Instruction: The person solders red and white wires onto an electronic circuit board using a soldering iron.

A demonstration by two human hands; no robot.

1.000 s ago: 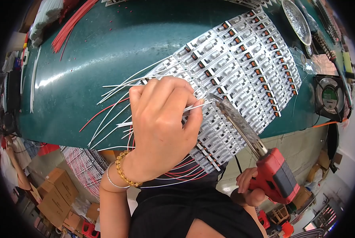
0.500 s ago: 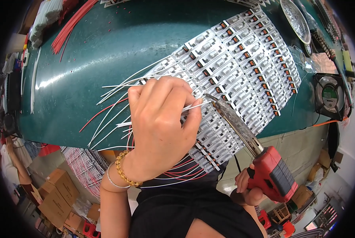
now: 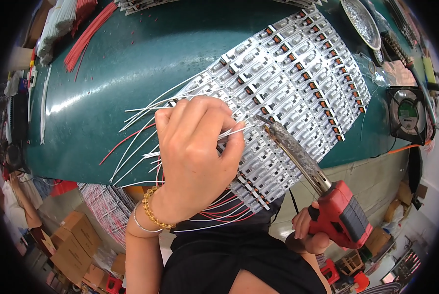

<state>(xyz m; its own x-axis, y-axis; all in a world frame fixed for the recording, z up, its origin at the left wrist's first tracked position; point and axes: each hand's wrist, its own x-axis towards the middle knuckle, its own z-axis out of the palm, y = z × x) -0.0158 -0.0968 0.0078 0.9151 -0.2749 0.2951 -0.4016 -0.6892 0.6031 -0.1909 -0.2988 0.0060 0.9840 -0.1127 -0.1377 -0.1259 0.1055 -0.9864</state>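
Observation:
My left hand (image 3: pixel 197 147) is closed over several thin white wires (image 3: pixel 229 131), pinching them between thumb and forefinger so their ends point right. Beneath it a large sheet of small white circuit boards (image 3: pixel 283 73) slants across the green table, with orange-and-black components in rows. Wrapped round the grip of a red and black soldering gun (image 3: pixel 338 215) is my right hand (image 3: pixel 308 232). The gun's dark tip (image 3: pixel 262 119) is over the boards, a little right of the wire ends and apart from them. White and red wires (image 3: pixel 131 137) trail leftward from the sheet.
Bundles of red wires (image 3: pixel 88 41) and white wires (image 3: pixel 57 27) lie at the far left of the green table (image 3: pixel 106 83). At the right stand a small black fan (image 3: pixel 406 115) and a metal dish (image 3: pixel 361 22). Cardboard boxes (image 3: pixel 75 240) are on the floor; another person's arm (image 3: pixel 25 203) shows at left.
My left hand has drawn slightly left with the wires, so their ends have parted from the soldering gun's tip. The gun has shifted slightly to the right.

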